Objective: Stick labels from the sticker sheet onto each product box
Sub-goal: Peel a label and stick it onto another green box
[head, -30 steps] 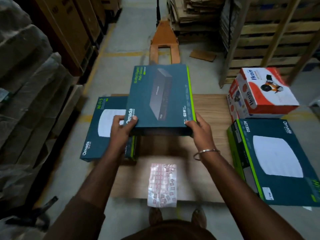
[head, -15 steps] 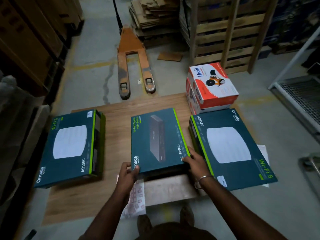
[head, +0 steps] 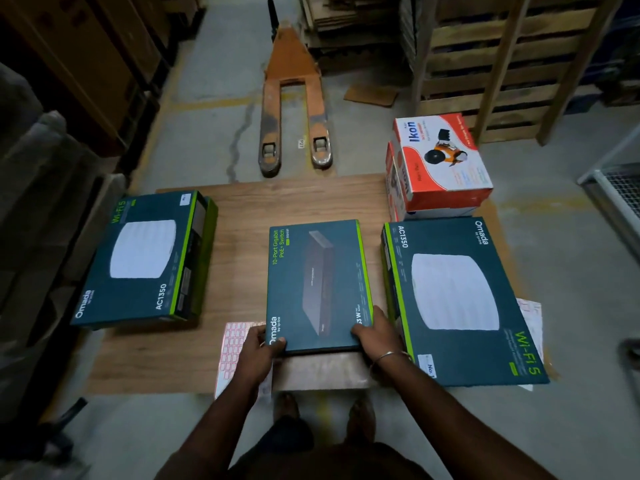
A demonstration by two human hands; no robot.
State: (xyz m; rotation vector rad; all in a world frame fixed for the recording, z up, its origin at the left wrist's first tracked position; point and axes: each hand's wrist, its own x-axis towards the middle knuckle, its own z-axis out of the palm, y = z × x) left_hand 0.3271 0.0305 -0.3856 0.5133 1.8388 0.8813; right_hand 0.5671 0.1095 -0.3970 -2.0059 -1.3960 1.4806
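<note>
**Both arms out, hands curled at twelve o'clock**

Reaching forward from six o'clock, converging slightly. Left hand (head: 258, 351) curled, thumb on top, at eleven. Right hand (head: 375, 336) curled likewise at one, thin bangle (head: 389, 356) round the wrist. Forearms bare.

A wood-grain board (head: 301, 202) with a matt finish is seen. Smooth printed cardboard is shown by the switch box (head: 317, 285). At 6 o'clock from it, a paper sticker sheet (head: 233, 344) lies; at 12 o'clock, worn painted metal forks (head: 294, 109).

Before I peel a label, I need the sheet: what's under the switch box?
The sticker sheet pokes out beneath the switch box at its near-left corner; the rest is covered by the box and the left hand.
</note>
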